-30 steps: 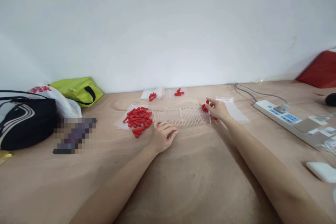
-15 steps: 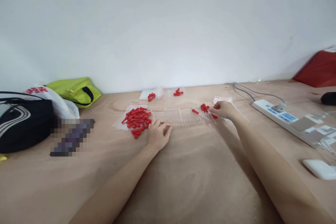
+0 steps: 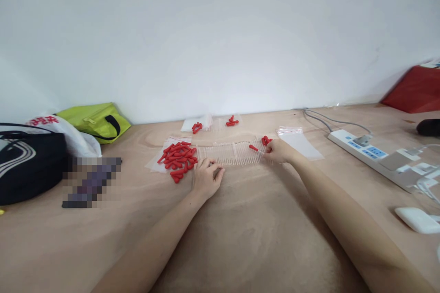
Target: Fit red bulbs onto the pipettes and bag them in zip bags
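Observation:
A row of thin clear glass dropper tubes point(image 3: 223, 154) lies side by side on the wooden table. My left hand point(image 3: 206, 178) rests open at its left end, fingers loosely bent and touching the nearest tubes. Beside that hand is a pile of red rubber bulbs point(image 3: 177, 155), partly on a clear plastic bag. Over the row's right end, my right hand point(image 3: 277, 150) pinches a thin tube whose other end points at a red bulb point(image 3: 253, 148); whether the two are joined is hard to tell. A few more red bulbs point(image 3: 266, 140) lie just behind these fingers.
Clear zip bags point(image 3: 302, 144) lie right of the row. Two small bulb groups point(image 3: 197, 127) point(image 3: 232, 122) sit on bags near the wall. A power strip point(image 3: 357, 149) with plugs stands right; a black bag point(image 3: 32, 165) and a green bag point(image 3: 92, 121) are left.
My right hand has moved left and slightly down, from the red bulbs at the right to the tube by the single bulb. My left hand has stayed in place.

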`<state>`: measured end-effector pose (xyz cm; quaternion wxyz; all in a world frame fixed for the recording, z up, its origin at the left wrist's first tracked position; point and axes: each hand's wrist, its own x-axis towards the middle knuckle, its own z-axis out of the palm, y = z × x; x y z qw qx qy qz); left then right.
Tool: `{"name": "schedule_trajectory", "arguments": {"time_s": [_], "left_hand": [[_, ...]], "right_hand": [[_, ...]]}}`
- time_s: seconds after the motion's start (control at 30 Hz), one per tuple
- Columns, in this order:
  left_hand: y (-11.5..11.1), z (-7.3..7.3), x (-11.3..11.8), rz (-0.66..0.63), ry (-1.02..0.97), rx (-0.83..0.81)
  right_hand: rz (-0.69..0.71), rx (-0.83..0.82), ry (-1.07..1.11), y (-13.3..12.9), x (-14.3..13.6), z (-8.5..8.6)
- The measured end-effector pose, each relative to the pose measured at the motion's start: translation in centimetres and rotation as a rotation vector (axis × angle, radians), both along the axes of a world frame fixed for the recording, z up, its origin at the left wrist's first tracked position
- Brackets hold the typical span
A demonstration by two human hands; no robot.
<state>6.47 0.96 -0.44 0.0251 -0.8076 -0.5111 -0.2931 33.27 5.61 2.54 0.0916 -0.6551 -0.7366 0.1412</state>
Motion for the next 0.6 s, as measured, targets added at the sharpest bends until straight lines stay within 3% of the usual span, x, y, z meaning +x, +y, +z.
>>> {"name": "schedule_trajectory", "arguments": {"time_s": [0.17, 0.27, 0.6], "left_hand": [[-0.1, 0.0, 0.0, -0.009, 0.007, -0.012], [-0.1, 0.1, 0.0, -0.013, 0.011, -0.014], [-0.1, 0.1, 0.0, -0.021, 0.024, -0.021]], "right_hand": [[-0.325, 0.018, 0.115, 0.3, 1.6, 0.6], [-0.436, 0.02, 0.129, 0.5, 2.8, 0.3], [-0.405, -0.054, 0.14, 1.0, 4.0, -1.2]]}}
